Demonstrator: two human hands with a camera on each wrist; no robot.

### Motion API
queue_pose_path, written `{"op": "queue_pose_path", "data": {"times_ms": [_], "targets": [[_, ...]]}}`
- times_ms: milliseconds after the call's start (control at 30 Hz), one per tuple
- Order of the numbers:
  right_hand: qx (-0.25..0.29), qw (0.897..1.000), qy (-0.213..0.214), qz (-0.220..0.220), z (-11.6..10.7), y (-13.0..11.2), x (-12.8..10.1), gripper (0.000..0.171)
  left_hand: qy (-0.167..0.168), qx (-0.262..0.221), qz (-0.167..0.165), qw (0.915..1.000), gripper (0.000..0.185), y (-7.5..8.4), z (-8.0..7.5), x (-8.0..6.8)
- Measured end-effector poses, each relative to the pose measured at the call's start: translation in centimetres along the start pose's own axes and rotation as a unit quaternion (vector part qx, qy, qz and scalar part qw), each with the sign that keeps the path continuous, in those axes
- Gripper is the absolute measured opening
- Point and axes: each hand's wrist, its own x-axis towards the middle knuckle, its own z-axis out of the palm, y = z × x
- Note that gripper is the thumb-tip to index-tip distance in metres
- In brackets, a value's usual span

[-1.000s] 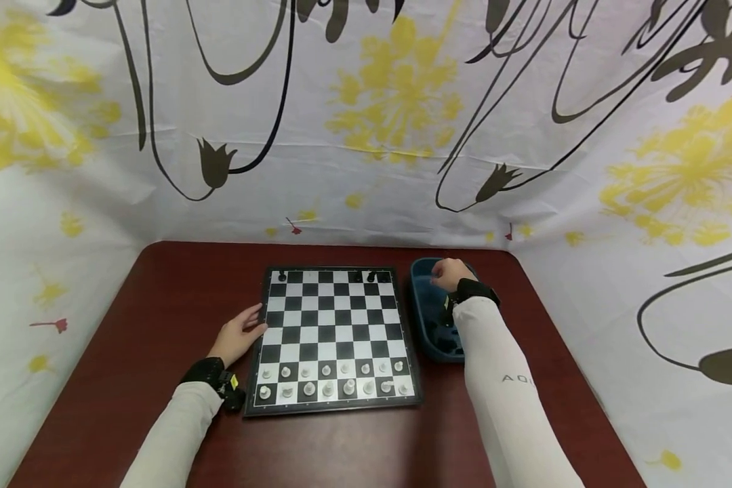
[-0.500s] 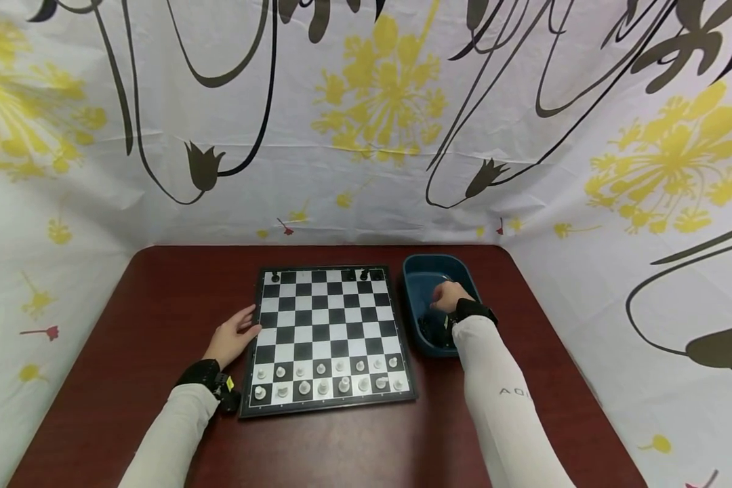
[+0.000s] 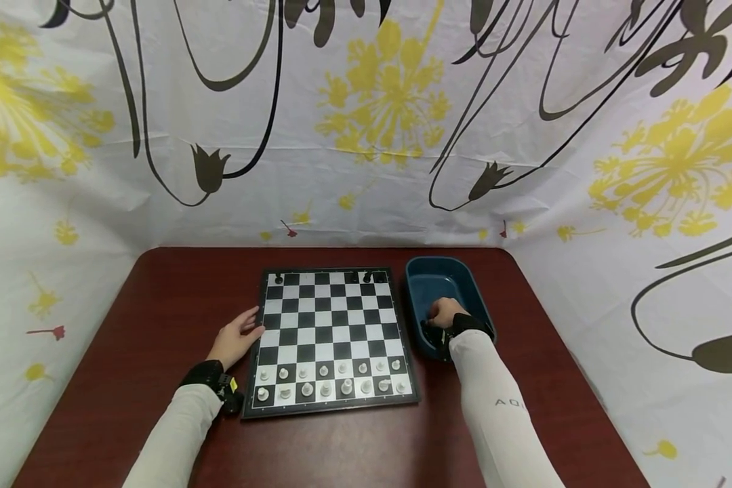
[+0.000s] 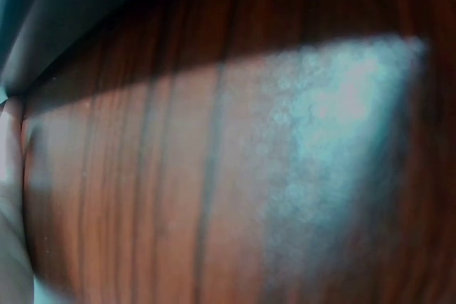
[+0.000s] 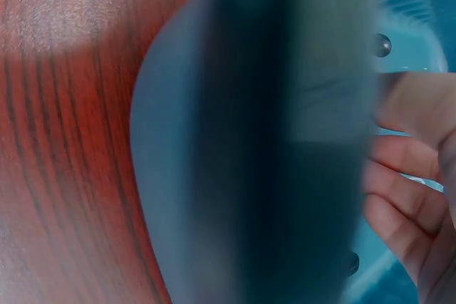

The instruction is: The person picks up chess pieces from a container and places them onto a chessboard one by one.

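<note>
A black-and-white chessboard [image 3: 332, 339] lies in the middle of the dark red table [image 3: 158, 298]. White pieces [image 3: 326, 381] fill its two near rows. Three black pieces [image 3: 367, 276] stand on the far row. My left hand [image 3: 236, 337] rests flat on the table, fingertips touching the board's left edge. My right hand [image 3: 444, 315] reaches down into the near end of a blue tray [image 3: 436, 281] right of the board. In the right wrist view its bent fingers [image 5: 402, 176] sit inside the tray wall [image 5: 285, 140] near dark pieces [image 5: 382, 44]. Whether they hold one is hidden.
A white cloth with yellow flowers and black stems [image 3: 378, 135] walls in the table at the back and both sides. Bare tabletop [image 4: 214, 176] shows left of the board, in front of it and right of the tray.
My right hand has drawn back from the far end of the tray to its near end, staying inside it. My left hand has stayed at the board's edge.
</note>
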Motion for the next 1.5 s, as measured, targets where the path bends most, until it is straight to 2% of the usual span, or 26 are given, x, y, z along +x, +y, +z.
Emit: {"op": "queue_pose_path", "data": {"times_ms": [133, 167, 267, 367, 400, 567, 833, 1000, 1233, 1500], "targets": [[0.008, 1.0, -0.017, -0.006, 0.4, 0.9, 1.3, 0.019, 0.002, 0.002, -0.003, 1.0, 0.059, 0.1, 0.0, -0.1], [0.016, 0.999, -0.014, -0.026, 0.6, 1.5, 1.8, 0.019, 0.003, 0.002, -0.005, 1.0, 0.058, 0.1, 0.0, -0.1], [0.01, 0.999, -0.025, -0.025, 0.6, 1.6, 2.3, 0.014, 0.005, 0.003, -0.007, 1.0, 0.058, 0.1, 0.0, 0.0], [0.02, 0.999, -0.025, -0.012, 0.2, 0.7, 1.6, 0.012, 0.007, 0.004, -0.005, 1.0, 0.058, -0.1, 0.1, 0.1], [0.016, 0.999, -0.033, 0.013, -0.1, -0.1, 1.0, 0.015, 0.008, 0.004, -0.004, 1.0, 0.058, -0.1, 0.1, 0.1], [-0.002, 1.0, -0.026, -0.008, -0.4, -0.7, -0.4, 0.02, 0.012, 0.006, 0.004, 0.9999, 0.058, -0.3, 0.2, 0.3], [-0.012, 0.999, 0.009, -0.044, -0.9, 0.3, 0.2, 0.019, 0.015, 0.002, 0.007, 0.9999, 0.058, -0.4, 0.1, 0.2], [-0.008, 0.998, 0.038, -0.042, -1.9, 0.7, 0.5, 0.015, 0.015, 0.002, 0.006, 0.9999, 0.058, -0.4, 0.1, 0.3], [0.01, 0.999, 0.038, -0.023, -5.2, -1.4, -0.3, 0.021, 0.016, 0.001, 0.006, 0.9998, 0.058, -0.5, 0.0, 0.3], [-0.002, 0.995, 0.072, -0.064, -7.3, -3.1, 0.5, 0.019, 0.013, -0.007, 0.006, 0.9999, 0.058, -0.5, 0.3, 0.3]]}}
